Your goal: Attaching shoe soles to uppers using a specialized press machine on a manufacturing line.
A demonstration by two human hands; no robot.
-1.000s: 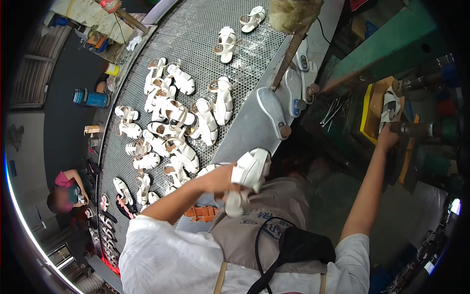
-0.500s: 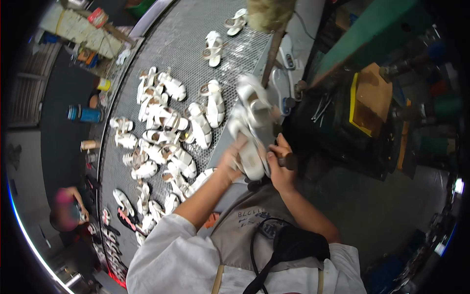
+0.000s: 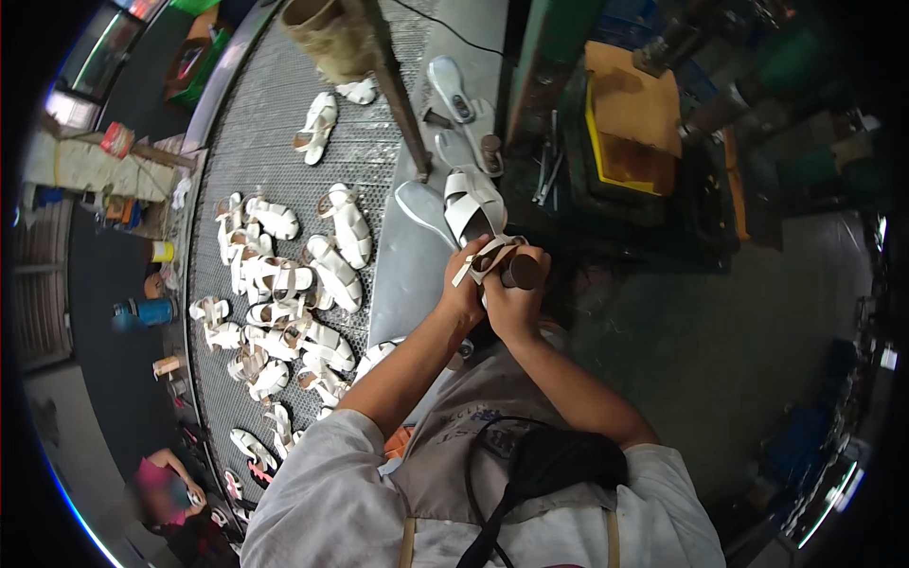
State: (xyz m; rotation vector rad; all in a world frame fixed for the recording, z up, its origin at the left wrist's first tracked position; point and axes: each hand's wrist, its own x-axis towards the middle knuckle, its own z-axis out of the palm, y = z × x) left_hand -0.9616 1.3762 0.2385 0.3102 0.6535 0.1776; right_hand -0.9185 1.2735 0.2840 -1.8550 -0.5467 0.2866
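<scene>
My left hand [image 3: 461, 284] is closed around the left side of a white strappy sandal [image 3: 471, 201] with a dark insole. The toe points away from me. Loose at the heel end is a white strap with a brown lining, between my two hands. My right hand [image 3: 514, 305] wraps the heel end from the right. A brown round-ended peg [image 3: 523, 272] sticks up at my right fingers; what it joins is hidden. Beside the sandal, a grey sole-shaped form [image 3: 423, 210] lies on the metal ledge.
Many white sandals [image 3: 336, 275] lie heaped on a mesh conveyor [image 3: 222, 151] at the left. More grey forms [image 3: 449, 87] sit along the ledge. A post with a beige bucket-like holder [image 3: 327, 43] stands ahead. Green machinery and a yellow-edged box [image 3: 620, 133] are right. A person [image 3: 166, 488] is far left.
The view has swung, moving the conveyor leftward. My hands have drawn closer together on the sandal. White footwear that was blurred and tilted in my hands is now steadier, with its toe pointing away.
</scene>
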